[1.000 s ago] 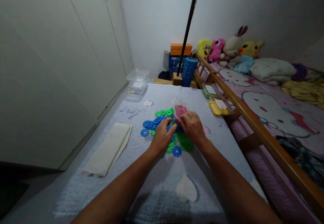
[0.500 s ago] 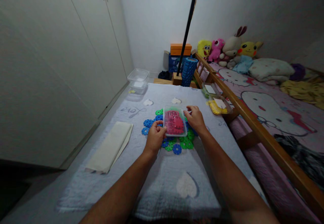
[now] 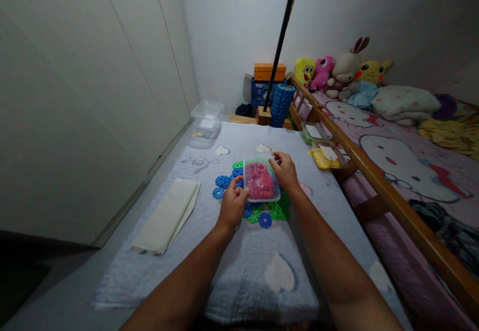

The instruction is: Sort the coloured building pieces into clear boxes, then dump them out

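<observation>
A clear plastic container [image 3: 262,181] with pink pieces inside is held over a loose pile of snowflake-shaped plastic discs. Blue discs [image 3: 223,182] show mostly on the left of the pile, and green discs [image 3: 276,211] at its lower right. My left hand [image 3: 234,202] grips the container's lower left edge, thumb towards the near corner. At the upper right edge, my right hand [image 3: 284,169] has its fingers bent against the rim. Whether a lid covers the container is hard to make out.
Stacked clear tubs [image 3: 207,116] stand at the table's far left. A folded cream cloth [image 3: 168,216] lies on the left. Far right, a container of yellow pieces [image 3: 326,156] and one with green pieces [image 3: 312,132] sit beside the wooden bed rail [image 3: 359,156].
My right hand has come in from the right and closed onto the container's upper right rim. My left hand keeps its grip. The whole view has shifted slightly.
</observation>
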`<state>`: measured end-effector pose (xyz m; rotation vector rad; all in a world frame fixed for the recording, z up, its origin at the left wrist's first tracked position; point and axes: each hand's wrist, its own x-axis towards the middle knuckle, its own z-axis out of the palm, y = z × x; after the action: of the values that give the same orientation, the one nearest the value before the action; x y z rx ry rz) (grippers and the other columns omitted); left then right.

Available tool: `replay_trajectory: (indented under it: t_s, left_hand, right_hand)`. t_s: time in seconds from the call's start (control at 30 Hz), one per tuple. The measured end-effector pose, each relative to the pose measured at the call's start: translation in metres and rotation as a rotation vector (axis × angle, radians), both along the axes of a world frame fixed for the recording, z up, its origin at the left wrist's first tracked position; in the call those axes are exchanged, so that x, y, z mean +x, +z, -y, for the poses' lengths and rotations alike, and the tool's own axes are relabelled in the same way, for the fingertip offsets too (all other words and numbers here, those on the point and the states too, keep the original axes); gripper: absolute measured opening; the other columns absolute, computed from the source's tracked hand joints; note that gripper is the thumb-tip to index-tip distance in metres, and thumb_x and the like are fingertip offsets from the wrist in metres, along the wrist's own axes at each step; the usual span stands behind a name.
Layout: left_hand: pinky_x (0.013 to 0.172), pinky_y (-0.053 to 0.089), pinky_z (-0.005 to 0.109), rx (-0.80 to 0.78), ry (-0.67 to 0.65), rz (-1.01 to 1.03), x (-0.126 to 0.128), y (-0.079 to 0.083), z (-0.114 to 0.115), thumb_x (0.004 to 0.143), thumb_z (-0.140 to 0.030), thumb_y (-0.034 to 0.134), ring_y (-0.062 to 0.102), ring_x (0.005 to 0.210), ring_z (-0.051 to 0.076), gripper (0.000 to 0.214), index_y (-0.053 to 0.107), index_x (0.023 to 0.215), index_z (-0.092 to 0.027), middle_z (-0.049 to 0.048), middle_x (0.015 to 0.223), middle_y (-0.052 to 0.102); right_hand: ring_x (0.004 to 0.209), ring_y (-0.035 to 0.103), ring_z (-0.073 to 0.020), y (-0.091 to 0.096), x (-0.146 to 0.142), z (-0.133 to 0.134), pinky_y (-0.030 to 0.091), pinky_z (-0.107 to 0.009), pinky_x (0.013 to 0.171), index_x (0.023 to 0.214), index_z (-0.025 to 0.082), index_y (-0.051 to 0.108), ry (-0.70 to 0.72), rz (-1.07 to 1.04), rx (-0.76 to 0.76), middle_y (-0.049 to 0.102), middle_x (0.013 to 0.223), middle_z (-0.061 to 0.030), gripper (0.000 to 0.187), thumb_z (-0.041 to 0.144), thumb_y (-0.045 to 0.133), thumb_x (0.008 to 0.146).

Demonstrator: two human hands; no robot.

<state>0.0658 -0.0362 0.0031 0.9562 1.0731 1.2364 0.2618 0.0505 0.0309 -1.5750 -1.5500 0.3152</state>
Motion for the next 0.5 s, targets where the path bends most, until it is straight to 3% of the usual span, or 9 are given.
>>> replay_trajectory:
  t_s: [0.13, 0.27, 0.4, 0.5]
  left_hand:
    - [0.047, 0.032, 0.020, -0.042, 0.008, 0.039, -0.001, 0.003, -0.001, 0.085, -0.053, 0.066, 0.039, 0.046, 0.009, 0.057, 0.058, 0.131, -0.019, -0.0095, 0.058, 0.046]
    - [0.046, 0.031, 0.019, -0.041, 0.003, 0.060, 0.000, 0.002, -0.001, 0.086, -0.054, 0.067, 0.039, 0.046, 0.009, 0.054, 0.060, 0.125, -0.017, -0.0093, 0.057, 0.047]
    - [0.048, 0.033, 0.019, 0.007, -0.022, 0.066, 0.001, -0.002, -0.001, 0.085, -0.052, 0.070, 0.041, 0.048, 0.008, 0.053, 0.061, 0.123, -0.015, -0.0089, 0.058, 0.049]
    - [0.048, 0.033, 0.019, 0.033, -0.011, 0.003, 0.000, -0.003, -0.001, 0.087, -0.047, 0.068, 0.041, 0.048, 0.009, 0.058, 0.057, 0.134, -0.014, -0.0098, 0.058, 0.046]
  right_hand:
    - [0.076, 0.065, -0.0219, 0.007, -0.008, 0.009, 0.050, -0.033, 0.075, 0.118, 0.016, 0.065, 0.046, -0.107, -0.025, 0.068, 0.084, -0.0053, 0.039, 0.040, 0.050, 0.092]
    - [0.073, 0.064, -0.0205, 0.010, -0.015, 0.015, 0.049, -0.031, 0.074, 0.123, 0.017, 0.063, 0.050, -0.139, 0.051, 0.066, 0.079, -0.0016, 0.041, 0.041, 0.047, 0.094]
    - [0.066, 0.060, -0.0200, 0.008, -0.019, 0.014, 0.046, -0.031, 0.069, 0.124, 0.015, 0.064, 0.062, -0.155, 0.027, 0.066, 0.073, -0.0004, 0.044, 0.039, 0.050, 0.090]
    - [0.068, 0.061, -0.0206, 0.006, -0.020, 0.014, 0.047, -0.031, 0.071, 0.122, 0.015, 0.067, 0.034, -0.143, -0.009, 0.070, 0.075, -0.0021, 0.044, 0.035, 0.051, 0.086]
